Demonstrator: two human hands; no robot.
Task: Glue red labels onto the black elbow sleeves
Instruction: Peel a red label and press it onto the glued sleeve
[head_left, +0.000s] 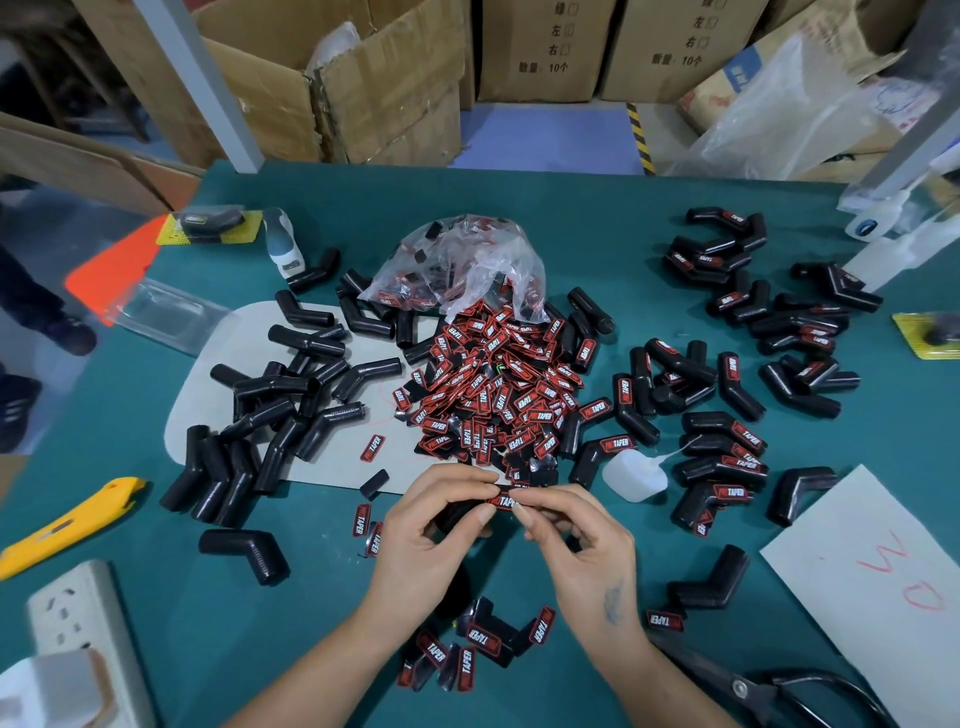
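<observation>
We see even, bright overhead light; soft shadows pool just under our fingers (485, 512) on the green table (597, 218). Far from the fingers, the edges bow and smear, perhaps from wide-angle distortion. Glare sheens the plastic bag (457, 260) beyond our fingertips.
</observation>
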